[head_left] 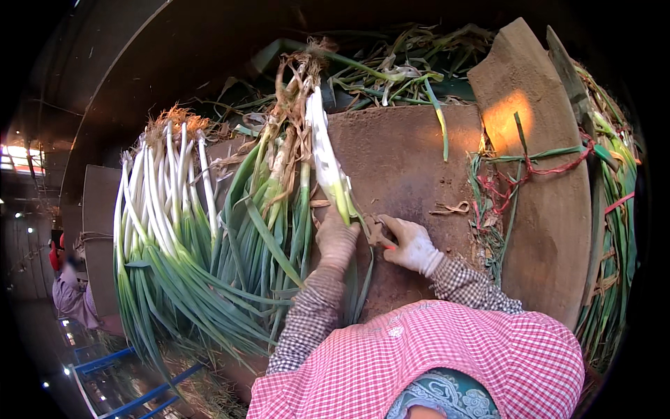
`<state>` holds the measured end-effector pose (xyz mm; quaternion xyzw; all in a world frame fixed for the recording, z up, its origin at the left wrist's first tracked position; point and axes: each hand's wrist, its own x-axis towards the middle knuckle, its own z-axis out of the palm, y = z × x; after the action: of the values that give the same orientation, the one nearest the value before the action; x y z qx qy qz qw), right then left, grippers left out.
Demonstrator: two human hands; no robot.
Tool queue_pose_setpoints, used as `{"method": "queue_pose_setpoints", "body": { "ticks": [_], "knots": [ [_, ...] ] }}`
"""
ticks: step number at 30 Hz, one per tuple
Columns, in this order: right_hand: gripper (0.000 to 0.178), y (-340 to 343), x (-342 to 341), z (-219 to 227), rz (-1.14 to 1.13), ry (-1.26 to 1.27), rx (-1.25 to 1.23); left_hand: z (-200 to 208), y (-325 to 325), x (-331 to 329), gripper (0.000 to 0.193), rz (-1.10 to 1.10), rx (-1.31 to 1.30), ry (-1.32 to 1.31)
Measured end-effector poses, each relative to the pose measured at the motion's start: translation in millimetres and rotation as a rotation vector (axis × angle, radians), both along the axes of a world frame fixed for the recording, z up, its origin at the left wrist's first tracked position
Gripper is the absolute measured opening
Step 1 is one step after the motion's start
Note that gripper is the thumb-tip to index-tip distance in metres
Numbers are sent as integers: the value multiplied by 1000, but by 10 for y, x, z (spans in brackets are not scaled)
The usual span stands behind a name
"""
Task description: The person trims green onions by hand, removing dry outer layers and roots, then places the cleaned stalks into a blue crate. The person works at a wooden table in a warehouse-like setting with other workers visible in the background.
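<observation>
My left hand [336,241], in a dirty work glove, grips a single green onion [322,150] by its stalk, white shaft pointing up and away. My right hand [412,244], also gloved, holds a small knife with a red handle [382,237] right beside the stalk. To the left lies a heap of untrimmed green onions [276,188] with brown husks and roots. Further left rests a pile of cleaned green onions [164,202] with bright white shafts.
The brown work board [405,160] carries dry peel scraps. A tall curved brown panel [544,209] stands on the right with red and green ties [513,178]. Discarded leaves [391,66] pile up at the back. Another person [70,290] sits at far left by a blue frame [118,363].
</observation>
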<state>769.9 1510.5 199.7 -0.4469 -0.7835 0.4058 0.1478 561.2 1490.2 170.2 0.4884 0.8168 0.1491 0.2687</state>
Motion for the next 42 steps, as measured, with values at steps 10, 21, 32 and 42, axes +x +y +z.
{"method": "queue_pose_setpoints", "body": {
  "ticks": [10, 21, 32, 42],
  "knots": [
    [64, -7, 232, -144, -358, 140, -26, 1090, 772, -1035, 41, -6, 70, -51],
    [71, -335, 100, 39, 23, 189, -24, 875, 302, -704, 46, 171, -199, -547],
    [73, -633, 352, 65, 269, -112, -121, 367, -258, -322, 51, 439, -73, -1063],
    [45, 824, -777, -432, -53, -114, 160, 171, -369, -504, 57, 421, -11, -1111]
  ]
}}
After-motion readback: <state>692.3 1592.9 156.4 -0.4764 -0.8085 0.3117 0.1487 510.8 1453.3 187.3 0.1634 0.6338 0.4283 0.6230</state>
